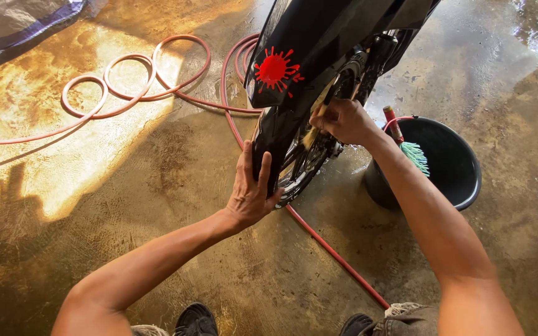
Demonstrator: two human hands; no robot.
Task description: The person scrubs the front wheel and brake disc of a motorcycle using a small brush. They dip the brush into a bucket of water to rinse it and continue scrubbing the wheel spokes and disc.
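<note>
- Floor [126, 249]: wet concrete, sunlit at the left, in shade under the bike. A grey sheet [7, 22] lay in the top left corner.
- Motorbike [337, 31]: black, seen from above, filling the upper middle. Its mudguard [275, 118] curved down over the wheel and carried a red splat sticker [275, 68].
- Wheel [309, 165]: tucked under the mudguard, spokes and tyre partly hidden, wet-looking.
- Hose [132, 81]: pinkish-red, looped in coils at the upper left, then ran under the wheel and down toward the person's feet.
- Bucket [462, 180]: black, on the floor just right of the wheel, near the right forearm. A brush [412, 152] with a red handle and teal bristles leaned inside it.
- Left hand [250, 186]: fingers spread flat and pressed against the mudguard's lower edge, steadying it. It held nothing.
- Right hand [344, 121]: closed around a small pale scrubber [312, 127], pushed into the gap between mudguard and wheel. Whether it was a brush or a sponge could not be told.
- Shoes [197, 320]: dark, at the bottom edge, straddling the hose.
- Step in hand, as judged: scrubbing the wheel area under the mudguard, mid-wash.
- Next move, as judged: it called for working the scrubber further round the rim while the left hand kept the guard braced, and for care with knuckles in the tight gap.
</note>
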